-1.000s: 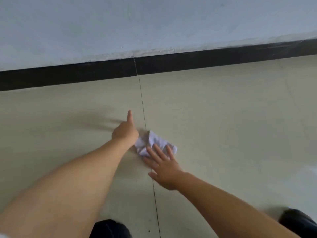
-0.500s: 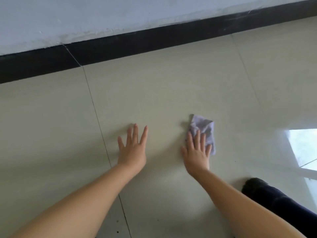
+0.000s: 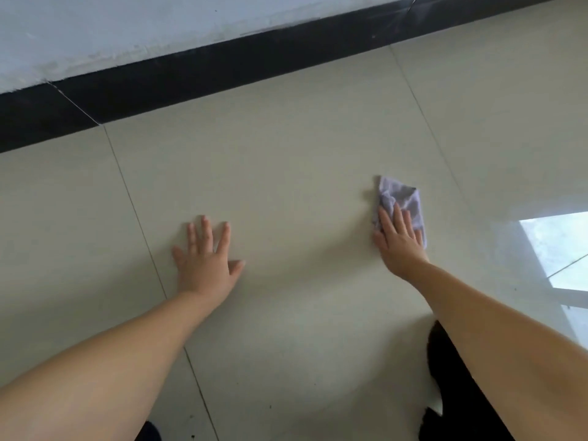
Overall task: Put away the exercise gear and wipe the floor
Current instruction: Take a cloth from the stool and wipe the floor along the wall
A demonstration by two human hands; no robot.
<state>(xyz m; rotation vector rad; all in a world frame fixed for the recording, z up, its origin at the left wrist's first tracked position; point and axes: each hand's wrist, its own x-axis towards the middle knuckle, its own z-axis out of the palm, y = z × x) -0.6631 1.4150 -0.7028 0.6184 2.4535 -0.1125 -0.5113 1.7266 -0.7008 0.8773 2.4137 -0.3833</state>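
A crumpled pale lilac cloth [image 3: 401, 197] lies on the cream tiled floor [image 3: 286, 173]. My right hand [image 3: 399, 241] presses flat on the cloth's near half with straight fingers. My left hand [image 3: 205, 257] rests flat on the bare floor well to the left, fingers spread, touching nothing else. No exercise gear is in sight.
A black skirting board [image 3: 222, 65] runs along the foot of a white wall [image 3: 127, 23] at the back. A bright window reflection [image 3: 560, 249] shines on the tiles at the right. My dark-clad knee [image 3: 451, 377] is at the lower right. Grout lines cross the floor.
My right hand has slid the cloth to the right across the tile. My left hand opened from a pointing pose near the cloth and now lies flat, far from it.
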